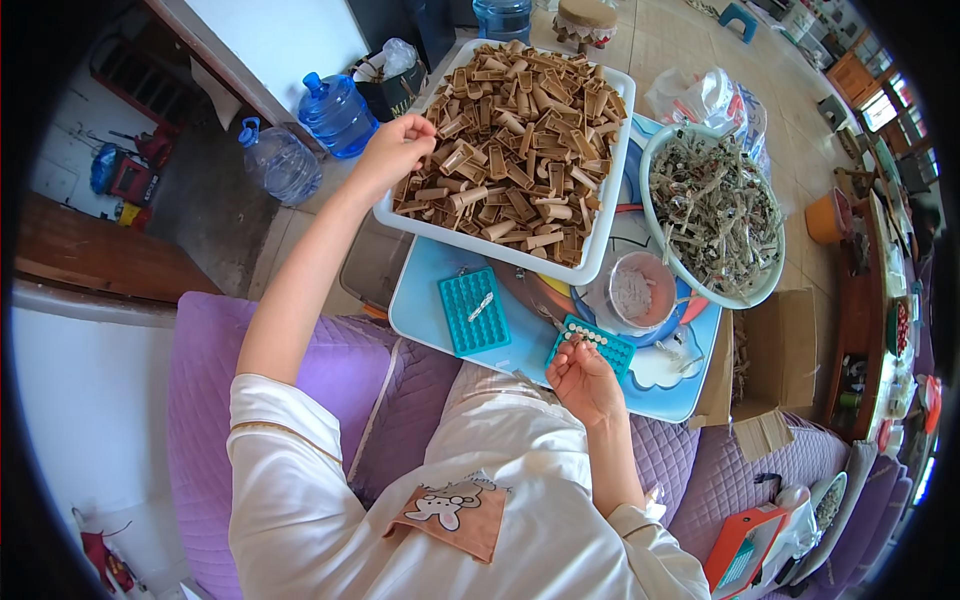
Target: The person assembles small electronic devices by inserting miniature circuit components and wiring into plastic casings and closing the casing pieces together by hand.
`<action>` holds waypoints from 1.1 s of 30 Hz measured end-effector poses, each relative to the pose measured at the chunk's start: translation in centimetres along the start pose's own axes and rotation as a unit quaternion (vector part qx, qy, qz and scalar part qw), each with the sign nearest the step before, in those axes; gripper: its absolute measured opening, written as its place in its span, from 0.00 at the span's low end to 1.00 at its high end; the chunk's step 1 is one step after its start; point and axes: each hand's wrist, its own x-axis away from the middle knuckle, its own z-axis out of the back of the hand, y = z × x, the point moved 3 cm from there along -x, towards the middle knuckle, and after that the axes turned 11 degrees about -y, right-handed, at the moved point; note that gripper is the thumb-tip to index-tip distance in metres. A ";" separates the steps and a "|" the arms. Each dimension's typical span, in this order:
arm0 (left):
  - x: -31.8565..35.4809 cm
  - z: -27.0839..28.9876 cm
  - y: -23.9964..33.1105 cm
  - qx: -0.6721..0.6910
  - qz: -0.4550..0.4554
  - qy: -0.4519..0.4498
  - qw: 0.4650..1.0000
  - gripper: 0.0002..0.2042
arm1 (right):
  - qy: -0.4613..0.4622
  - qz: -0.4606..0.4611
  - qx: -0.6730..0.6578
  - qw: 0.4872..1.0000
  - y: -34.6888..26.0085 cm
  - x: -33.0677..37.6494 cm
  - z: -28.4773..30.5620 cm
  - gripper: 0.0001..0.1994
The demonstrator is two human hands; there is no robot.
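My left hand [398, 150] is at the left rim of a white plastic tray [588, 268] heaped with brown, curved, trough-like pieces [520, 150]. Its thumb and fingers are pinched together, and a small dark bit shows at the tips, too little to name. Close to my body, my right hand [588, 380] is closed in a pinch over a teal grid tray [618, 352] with several round white pieces in its cells. Something small sits at those fingertips; I cannot make out what. Left of it lies another teal grid tray [462, 325] with a small white strip [481, 306] across it.
A blue low table [420, 300] carries the trays. Beside them stand a clear tub [640, 290] with whitish contents and a pale green basin [765, 285] of grey-green dried strips. A cardboard box [785, 345] is at the right, water jugs [338, 115] at the far left.
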 end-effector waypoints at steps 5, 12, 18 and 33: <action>2.3 -2.8 -0.6 -0.297 0.011 -0.138 0.945 0.07 | -0.029 0.005 0.019 0.999 -0.2 0.0 0.3 0.03; 2.7 -5.0 -0.8 -0.505 -0.196 -0.049 0.839 0.10 | -0.037 0.007 0.013 0.999 -0.1 -0.1 0.6 0.03; 3.1 -5.5 -1.5 -0.507 -0.283 -0.059 0.812 0.07 | -0.010 0.012 0.008 1.000 -0.1 0.1 1.4 0.04; -0.4 -6.0 2.9 -0.411 -0.105 -0.084 0.902 0.10 | 0.027 0.026 -0.003 0.999 -0.4 0.1 2.6 0.06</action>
